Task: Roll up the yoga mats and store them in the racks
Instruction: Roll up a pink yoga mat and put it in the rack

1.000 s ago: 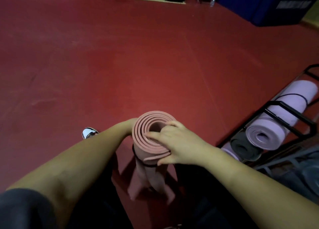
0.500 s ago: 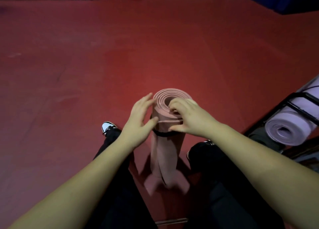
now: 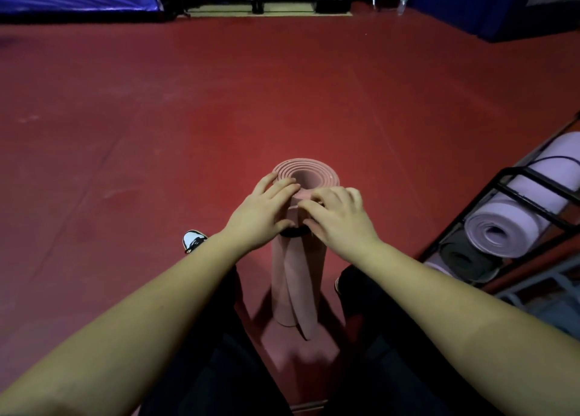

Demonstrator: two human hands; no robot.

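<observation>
The left hand (image 3: 265, 214) has closed in; it and the right hand (image 3: 337, 219) grip one upright pink rolled mat (image 3: 296, 277) at its black band (image 3: 293, 233). Two rolled mats lie in the rack (image 3: 514, 177).

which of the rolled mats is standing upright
The pink mat between the left hand and right hand, on end on the floor. The lilac mat and grey mat lie sideways in the rack.

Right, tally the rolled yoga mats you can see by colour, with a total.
Pink mat, upright between both hands: 1
Lilac mat, in the rack: 1
Dark grey mat, in the rack: 1
Total: 3
</observation>
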